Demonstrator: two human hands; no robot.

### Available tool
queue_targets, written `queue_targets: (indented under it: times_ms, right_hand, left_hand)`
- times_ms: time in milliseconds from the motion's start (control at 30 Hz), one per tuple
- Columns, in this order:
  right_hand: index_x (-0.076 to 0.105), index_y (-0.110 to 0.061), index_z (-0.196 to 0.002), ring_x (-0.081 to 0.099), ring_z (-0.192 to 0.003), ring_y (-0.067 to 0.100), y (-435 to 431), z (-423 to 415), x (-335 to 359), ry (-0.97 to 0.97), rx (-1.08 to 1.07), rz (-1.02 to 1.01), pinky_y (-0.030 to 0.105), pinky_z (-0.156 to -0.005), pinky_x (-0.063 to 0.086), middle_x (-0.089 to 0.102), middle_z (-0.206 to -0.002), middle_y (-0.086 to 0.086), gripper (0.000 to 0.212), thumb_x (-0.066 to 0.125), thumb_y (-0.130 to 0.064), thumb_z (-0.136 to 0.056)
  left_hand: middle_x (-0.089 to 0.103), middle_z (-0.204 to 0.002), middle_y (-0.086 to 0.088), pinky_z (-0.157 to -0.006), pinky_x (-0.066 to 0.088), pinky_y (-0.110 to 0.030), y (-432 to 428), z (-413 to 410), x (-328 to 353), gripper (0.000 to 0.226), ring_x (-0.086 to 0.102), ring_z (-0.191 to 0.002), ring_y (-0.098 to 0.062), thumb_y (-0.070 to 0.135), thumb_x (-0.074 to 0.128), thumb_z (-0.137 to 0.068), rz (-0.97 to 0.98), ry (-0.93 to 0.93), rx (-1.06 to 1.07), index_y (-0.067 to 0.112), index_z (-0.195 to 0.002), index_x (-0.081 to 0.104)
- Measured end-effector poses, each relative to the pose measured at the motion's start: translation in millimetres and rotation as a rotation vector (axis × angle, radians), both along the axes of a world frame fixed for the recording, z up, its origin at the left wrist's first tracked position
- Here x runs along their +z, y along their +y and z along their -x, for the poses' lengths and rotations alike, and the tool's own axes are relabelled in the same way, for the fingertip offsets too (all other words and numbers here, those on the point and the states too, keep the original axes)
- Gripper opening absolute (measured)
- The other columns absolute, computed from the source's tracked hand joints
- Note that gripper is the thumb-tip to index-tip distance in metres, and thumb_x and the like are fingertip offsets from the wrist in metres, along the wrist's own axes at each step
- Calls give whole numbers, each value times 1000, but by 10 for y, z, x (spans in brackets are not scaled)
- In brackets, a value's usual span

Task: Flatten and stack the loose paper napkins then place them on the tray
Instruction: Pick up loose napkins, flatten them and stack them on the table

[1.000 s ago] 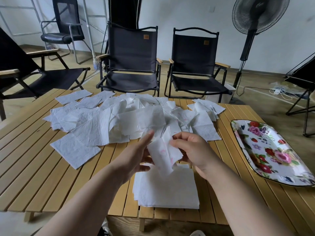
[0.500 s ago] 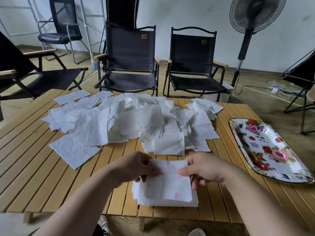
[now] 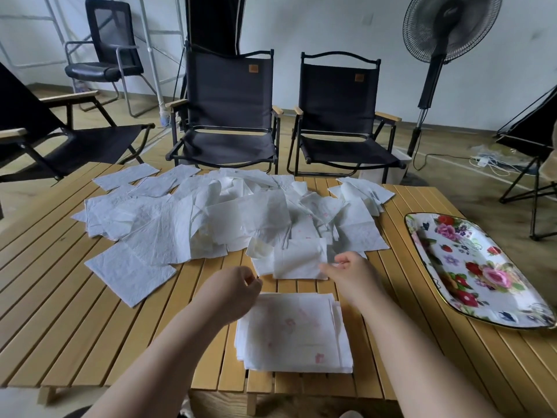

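Left hand [image 3: 232, 289] is held loosely curled, empty, over the flattened stack [image 3: 295, 330] at the near bench [image 3: 90, 312] edge. Right hand [image 3: 346, 271] is set against a folded napkin [image 3: 298, 260]; grip cannot be told. Stack could be skewed or swept off by a forearm.

The person's left hand [image 3: 230, 291] and right hand [image 3: 351, 277] are bare; the left forearm [image 3: 168, 357] and right forearm [image 3: 416, 351] are uncovered to the frame's lower edge.
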State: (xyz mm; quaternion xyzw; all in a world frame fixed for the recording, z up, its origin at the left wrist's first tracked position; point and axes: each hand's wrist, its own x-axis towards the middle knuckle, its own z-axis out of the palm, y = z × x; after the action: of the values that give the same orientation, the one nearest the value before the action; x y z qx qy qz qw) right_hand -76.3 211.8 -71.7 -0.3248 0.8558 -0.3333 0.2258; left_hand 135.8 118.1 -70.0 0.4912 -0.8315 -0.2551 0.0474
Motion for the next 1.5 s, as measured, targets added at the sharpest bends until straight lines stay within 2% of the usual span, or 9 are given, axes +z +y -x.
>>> queue_targets:
  times_ms: [200, 500, 667, 733, 833, 1000, 1167, 1333, 1500]
  right_hand:
    - [60, -17, -128, 59, -89, 8, -300, 35, -94, -146, -62, 233, 17, -59, 40, 62, -109, -6, 40, 72, -28, -92]
    - [74, -14, -100, 58, -79, 2, -190, -17, 72, 323, 105, 397, 14, -66, 44, 63, -90, -10, 14, 71, -25, -93]
    - [72, -23, -84, 48, -118, 0, 14, -60, 254, 425, 342, 523, 42, -106, 41, 60, -112, -31, 10, 73, -32, -87]
    - [71, -26, -87, 48, -122, -5, 117, -80, 337, 326, 392, 538, 43, -110, 39, 63, -115, -30, 14, 69, -41, -89]
    - [70, -25, -93, 67, -101, 8, 235, -132, 443, 66, 468, 544, 35, -88, 57, 72, -95, -13, 8, 70, -33, -92]
    - [72, -19, -98, 74, -88, 18, 204, -107, 446, -136, 350, 556, 35, -78, 58, 78, -89, -1, 10, 73, -26, -90]
    - [68, -4, -89, 55, -49, 17, 241, 139, 431, -439, 416, 101, 21, -42, 39, 66, -69, 20, 15, 74, -18, -90]
    - [68, -10, -94, 55, -49, 9, 246, 157, 290, -406, 647, -482, 18, -43, 32, 73, -76, 7, 17, 71, -26, -93]
    - [66, -18, -78, 48, -44, 7, 128, 102, 226, -78, 461, -369, 23, -54, 41, 63, -58, -4, 35, 65, -49, -93]
  left_hand:
    - [68, -85, 7, -76, 59, -37, -74, -29, -14, 22, 64, -79, -11, 41, 52, -97, 12, 62, 8, 25, -98, 67]
    - [64, -115, 9, -87, 54, -31, -132, 42, 55, 31, 61, -99, -11, 42, 58, -96, -11, 223, 20, 25, -123, 60]
    - [33, -156, 4, -112, 33, -35, -151, 69, 69, 78, 37, -140, -17, 47, 74, -84, -66, 437, 32, 31, -150, 35]
    - [30, -152, 13, -113, 28, -32, -120, 63, 119, 88, 29, -141, -10, 46, 77, -80, -82, 510, -11, 35, -153, 29]
    - [45, -138, 21, -109, 33, -29, -60, 51, 187, 76, 36, -133, 1, 47, 78, -74, -277, 632, -45, 40, -142, 46]
    - [73, -106, -18, -100, 51, -47, -55, 30, 241, 34, 67, -97, -23, 33, 80, -81, -582, 817, -81, 8, -103, 74]
    - [63, -73, -1, -58, 37, -25, -82, -48, 262, 17, 50, -62, -12, 28, 71, -91, -648, 625, -145, 11, -91, 74]
    - [64, -62, 6, -49, 35, -19, -36, -53, 223, 19, 52, -48, -5, 21, 63, -97, -670, 176, -229, 5, -106, 69]
    - [67, -74, 0, -52, 36, -21, -74, -33, 129, 24, 48, -54, -10, 36, 60, -97, -463, -5, -195, 16, -89, 70]
